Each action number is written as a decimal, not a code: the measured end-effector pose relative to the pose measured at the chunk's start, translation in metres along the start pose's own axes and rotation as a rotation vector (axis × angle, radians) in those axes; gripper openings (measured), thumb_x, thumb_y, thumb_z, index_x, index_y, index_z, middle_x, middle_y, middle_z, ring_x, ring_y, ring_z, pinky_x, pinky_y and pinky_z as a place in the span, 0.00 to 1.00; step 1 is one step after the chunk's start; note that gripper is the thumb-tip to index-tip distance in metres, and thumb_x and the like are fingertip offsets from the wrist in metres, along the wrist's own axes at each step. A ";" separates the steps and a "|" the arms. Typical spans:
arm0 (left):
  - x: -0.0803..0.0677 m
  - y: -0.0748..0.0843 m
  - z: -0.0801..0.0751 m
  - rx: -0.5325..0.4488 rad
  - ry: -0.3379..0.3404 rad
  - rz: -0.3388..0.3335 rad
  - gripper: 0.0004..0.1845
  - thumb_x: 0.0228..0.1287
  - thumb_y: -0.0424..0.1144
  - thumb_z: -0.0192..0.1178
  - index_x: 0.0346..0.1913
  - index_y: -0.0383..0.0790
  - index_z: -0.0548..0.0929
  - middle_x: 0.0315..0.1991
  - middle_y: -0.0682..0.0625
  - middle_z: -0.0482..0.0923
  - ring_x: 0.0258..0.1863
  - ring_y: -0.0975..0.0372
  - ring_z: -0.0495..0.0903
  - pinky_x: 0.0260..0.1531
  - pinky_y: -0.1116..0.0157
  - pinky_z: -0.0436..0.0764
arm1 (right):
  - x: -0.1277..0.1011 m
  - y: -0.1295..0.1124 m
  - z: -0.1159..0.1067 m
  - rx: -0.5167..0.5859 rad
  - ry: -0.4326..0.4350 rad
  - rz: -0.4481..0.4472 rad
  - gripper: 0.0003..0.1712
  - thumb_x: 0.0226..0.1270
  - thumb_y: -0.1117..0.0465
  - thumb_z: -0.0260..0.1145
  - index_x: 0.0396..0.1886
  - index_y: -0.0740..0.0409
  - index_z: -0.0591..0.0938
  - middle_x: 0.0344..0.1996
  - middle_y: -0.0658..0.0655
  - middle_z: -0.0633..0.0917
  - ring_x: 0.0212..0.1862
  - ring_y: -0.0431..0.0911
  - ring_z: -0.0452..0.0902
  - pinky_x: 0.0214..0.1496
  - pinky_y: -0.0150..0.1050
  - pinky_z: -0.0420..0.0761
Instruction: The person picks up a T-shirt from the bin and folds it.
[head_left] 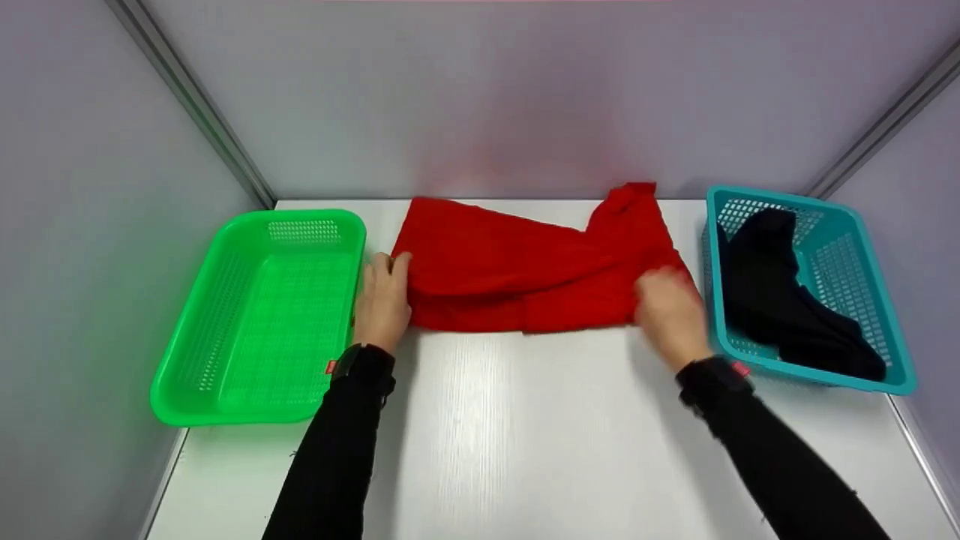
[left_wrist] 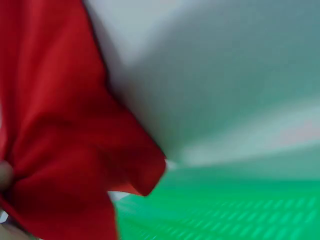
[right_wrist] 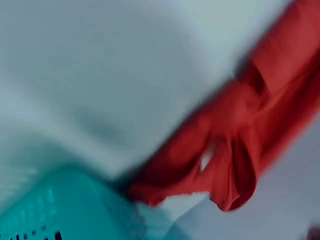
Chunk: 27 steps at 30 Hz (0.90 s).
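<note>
A red cloth (head_left: 510, 270) lies partly folded across the back of the white table (head_left: 525, 435). My left hand (head_left: 394, 264) holds its left edge, with fabric bunched by the fingers in the left wrist view (left_wrist: 60, 150). My right hand (head_left: 664, 292), blurred by motion, grips the cloth's right end, where a loose flap stands up toward the back wall. The right wrist view shows the gathered red cloth (right_wrist: 240, 150) beside the teal basket (right_wrist: 60, 200). Both arms wear black sleeves.
A green basket (head_left: 255, 416) with nothing in it sits at the left, close to my left hand, and fills the bottom of the left wrist view (left_wrist: 225, 215). At the right, the teal basket (head_left: 780, 196) holds a black garment (head_left: 780, 300). Grey walls enclose the table on three sides.
</note>
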<state>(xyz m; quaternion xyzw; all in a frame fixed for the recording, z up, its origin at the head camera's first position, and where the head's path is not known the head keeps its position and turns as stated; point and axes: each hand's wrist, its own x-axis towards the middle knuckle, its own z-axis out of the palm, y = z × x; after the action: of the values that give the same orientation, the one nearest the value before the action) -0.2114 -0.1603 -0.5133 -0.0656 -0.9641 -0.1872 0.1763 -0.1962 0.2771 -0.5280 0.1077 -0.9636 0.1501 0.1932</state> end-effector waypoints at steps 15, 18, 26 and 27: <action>-0.016 -0.010 0.000 0.033 0.082 -0.208 0.07 0.73 0.32 0.60 0.49 0.34 0.82 0.46 0.38 0.81 0.47 0.42 0.81 0.38 0.43 0.84 | -0.043 -0.011 0.057 0.424 -0.261 0.602 0.24 0.69 0.55 0.67 0.55 0.70 0.80 0.46 0.68 0.78 0.53 0.62 0.67 0.55 0.52 0.68; -0.016 -0.009 -0.001 0.038 0.085 -0.206 0.07 0.74 0.35 0.60 0.48 0.35 0.81 0.46 0.39 0.82 0.46 0.43 0.81 0.36 0.43 0.84 | -0.038 -0.008 0.057 0.539 -0.222 0.640 0.15 0.71 0.58 0.67 0.47 0.65 0.85 0.41 0.62 0.81 0.49 0.56 0.71 0.53 0.44 0.68; -0.019 -0.009 -0.002 0.001 0.099 -0.173 0.07 0.74 0.33 0.60 0.49 0.36 0.81 0.43 0.38 0.83 0.44 0.42 0.83 0.35 0.43 0.83 | -0.035 -0.003 0.050 0.650 -0.213 0.709 0.22 0.72 0.60 0.66 0.60 0.69 0.77 0.50 0.66 0.80 0.54 0.55 0.74 0.54 0.38 0.72; -0.019 -0.008 -0.002 -0.008 0.096 -0.168 0.07 0.74 0.32 0.60 0.50 0.36 0.81 0.43 0.38 0.83 0.44 0.42 0.83 0.36 0.43 0.83 | -0.035 -0.003 0.050 0.651 -0.248 0.711 0.25 0.72 0.58 0.67 0.62 0.69 0.77 0.50 0.66 0.80 0.56 0.56 0.74 0.55 0.39 0.72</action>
<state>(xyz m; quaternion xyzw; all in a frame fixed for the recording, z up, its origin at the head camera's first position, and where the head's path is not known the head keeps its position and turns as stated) -0.1949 -0.1701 -0.5211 0.0240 -0.9559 -0.2079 0.2059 -0.1812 0.2632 -0.5857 -0.1555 -0.8595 0.4860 -0.0299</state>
